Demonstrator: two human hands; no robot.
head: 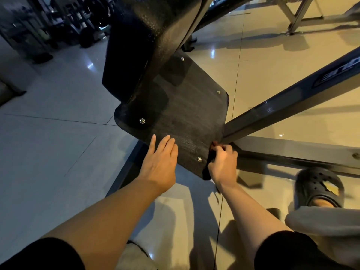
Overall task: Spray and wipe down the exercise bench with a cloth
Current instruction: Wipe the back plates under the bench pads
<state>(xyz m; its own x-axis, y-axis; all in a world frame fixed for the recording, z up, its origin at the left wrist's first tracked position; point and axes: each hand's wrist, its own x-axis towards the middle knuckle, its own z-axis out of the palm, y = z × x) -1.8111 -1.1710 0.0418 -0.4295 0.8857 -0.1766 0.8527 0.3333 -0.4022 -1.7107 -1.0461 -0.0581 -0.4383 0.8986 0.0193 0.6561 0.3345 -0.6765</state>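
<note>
The black bench plate (187, 114), a flat dark panel with several silver bolts, fills the middle of the view, under a black padded part (144, 36) that rises at the top. My left hand (161, 164) lies flat with straight fingers on the plate's near left edge. My right hand (222, 164) grips a dark cloth (209, 164) with a reddish edge, bunched against the plate's near right corner. No spray bottle is in view.
A grey metal frame bar (292, 106) runs diagonally from the plate's right corner, and a base rail (292, 158) crosses the glossy tiled floor (58, 152). A foot in a dark clog (319, 188) stands at the right. Gym equipment (58, 26) sits far back left.
</note>
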